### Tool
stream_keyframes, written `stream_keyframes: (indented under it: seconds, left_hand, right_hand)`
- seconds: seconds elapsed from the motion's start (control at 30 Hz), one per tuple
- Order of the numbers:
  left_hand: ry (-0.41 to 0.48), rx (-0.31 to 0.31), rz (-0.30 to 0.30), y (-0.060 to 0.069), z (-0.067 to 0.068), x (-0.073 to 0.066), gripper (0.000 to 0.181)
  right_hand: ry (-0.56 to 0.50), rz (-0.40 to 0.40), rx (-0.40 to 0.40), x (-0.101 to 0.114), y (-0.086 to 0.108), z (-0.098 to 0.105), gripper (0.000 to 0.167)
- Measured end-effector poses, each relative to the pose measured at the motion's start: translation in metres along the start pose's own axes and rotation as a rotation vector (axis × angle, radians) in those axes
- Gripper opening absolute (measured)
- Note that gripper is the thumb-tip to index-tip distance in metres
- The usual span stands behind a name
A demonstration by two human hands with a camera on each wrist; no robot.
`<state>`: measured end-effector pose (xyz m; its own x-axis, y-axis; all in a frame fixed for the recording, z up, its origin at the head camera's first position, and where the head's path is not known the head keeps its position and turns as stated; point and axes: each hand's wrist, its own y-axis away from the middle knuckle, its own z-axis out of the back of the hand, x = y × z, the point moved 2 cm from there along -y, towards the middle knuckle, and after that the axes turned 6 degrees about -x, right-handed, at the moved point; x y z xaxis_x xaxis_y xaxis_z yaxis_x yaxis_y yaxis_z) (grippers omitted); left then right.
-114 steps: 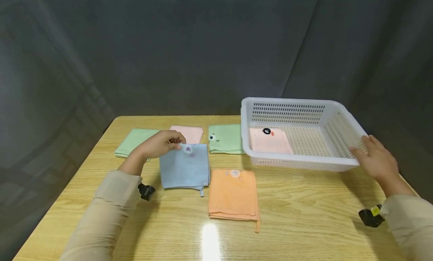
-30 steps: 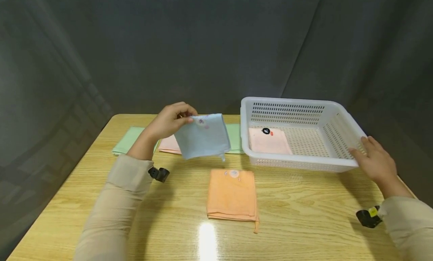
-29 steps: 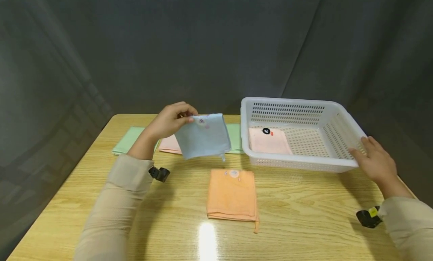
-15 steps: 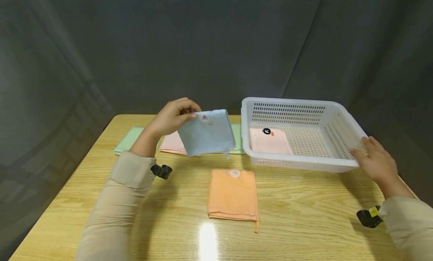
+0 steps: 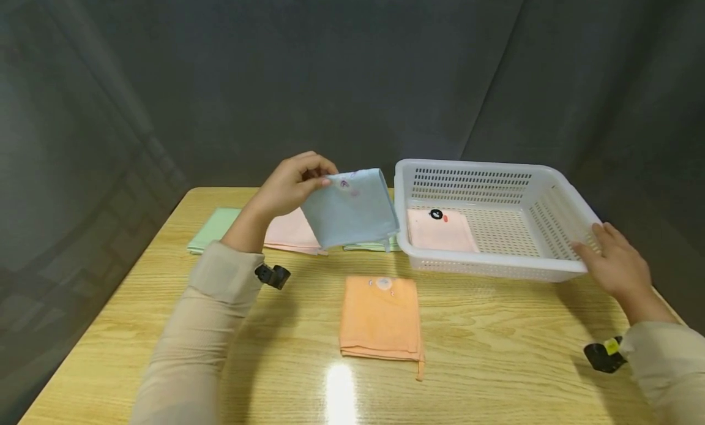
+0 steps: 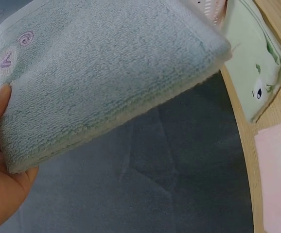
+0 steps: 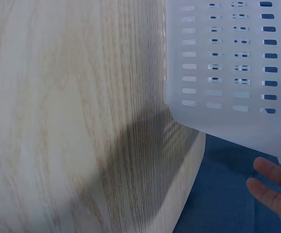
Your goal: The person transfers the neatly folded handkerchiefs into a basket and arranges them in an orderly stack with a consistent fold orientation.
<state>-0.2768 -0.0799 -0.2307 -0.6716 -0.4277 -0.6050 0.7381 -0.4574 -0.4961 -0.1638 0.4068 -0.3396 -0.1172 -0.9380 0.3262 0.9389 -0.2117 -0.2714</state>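
Note:
My left hand (image 5: pixel 292 183) pinches a folded light blue towel (image 5: pixel 352 207) by its upper left corner and holds it above the table, just left of the white basket (image 5: pixel 496 269). In the left wrist view the thumb lies on the front of the blue towel (image 6: pixel 106 73), near purple embroidery. My right hand (image 5: pixel 619 266) grips the basket's right rim, thumb on the inner side. Only some of that hand's fingertips (image 7: pixel 267 187) appear in the right wrist view, beside the basket wall (image 7: pixel 228 63). Inside the basket, on its left, lies a folded pink towel (image 5: pixel 443 232) with a black patch.
A folded orange towel (image 5: pixel 380 318) lies at the table's middle. Along the back are a green towel (image 5: pixel 212 232), a pink towel (image 5: pixel 289 232) and another green towel (image 6: pixel 257 63), mostly hidden behind the blue one in the head view. A dark curtain (image 5: pixel 330 76) hangs behind the table.
The left hand has lifted the blue towel off the table and carried it rightward and upward, up to the basket's left side. The right hand and basket stay in place.

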Motion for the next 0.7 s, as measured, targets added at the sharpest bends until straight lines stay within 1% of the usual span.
stream_keyframes:
  seconds: [0.23, 0.47, 0.7]
  left_hand:
    - [0.01, -0.012, -0.013, -0.003, -0.002, -0.005, 0.011]
    - [0.054, -0.028, -0.014, -0.004, -0.003, -0.008, 0.013]
    - [0.09, -0.043, -0.038, -0.01, -0.008, -0.012, 0.011]
  right_hand:
    - [0.009, -0.003, 0.002, 0.0, -0.001, 0.001, 0.065]
    - [0.007, -0.026, 0.013, 0.0, 0.0, -0.001, 0.066]
    - [0.003, -0.011, 0.002, 0.0, -0.001, -0.001, 0.065]
